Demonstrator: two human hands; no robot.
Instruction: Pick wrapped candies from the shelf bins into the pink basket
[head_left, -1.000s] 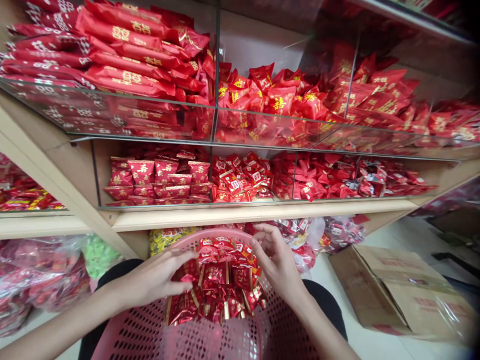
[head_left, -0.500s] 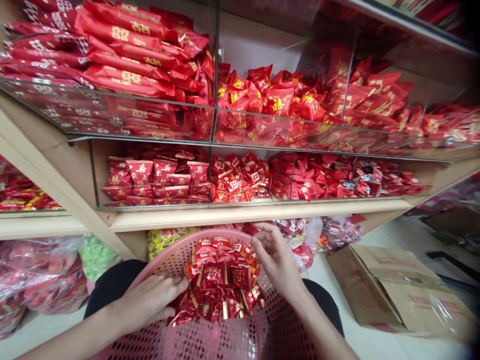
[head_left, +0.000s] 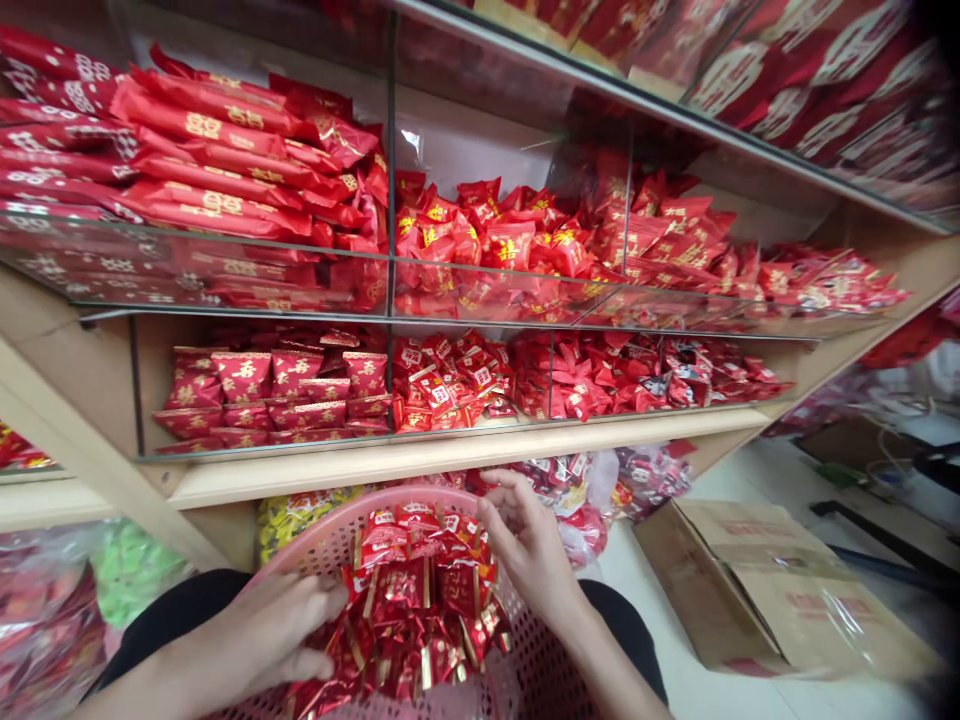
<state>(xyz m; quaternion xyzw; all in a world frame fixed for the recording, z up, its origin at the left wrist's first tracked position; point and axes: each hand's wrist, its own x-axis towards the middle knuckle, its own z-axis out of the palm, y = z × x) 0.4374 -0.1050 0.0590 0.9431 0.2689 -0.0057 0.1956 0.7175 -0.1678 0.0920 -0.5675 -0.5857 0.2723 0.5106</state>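
A pink perforated basket (head_left: 551,665) sits between the person's knees, with red and gold wrapped packets (head_left: 409,590) heaped in it. My left hand (head_left: 289,625) is over the basket's left side, fingers apart beside the packets, slightly blurred, with nothing seen in it. At the right rim, my right hand (head_left: 529,545) has its fingers spread and curved close to the upper right packets. Nothing shows in its grasp; whether the fingertips touch the rim is unclear.
Shelves with glass dividers (head_left: 391,240) hold red packets ahead. Below the wooden shelf edge (head_left: 450,450) lie bags of sweets, including yellow ones (head_left: 300,515). A cardboard box (head_left: 780,590) stands on the floor at the right, a green bag (head_left: 135,570) at the left.
The view has tilted up and turned right, showing more of the upper shelf. My left hand has moved left and down, away from the upper packets. My right hand keeps its place by the rim.
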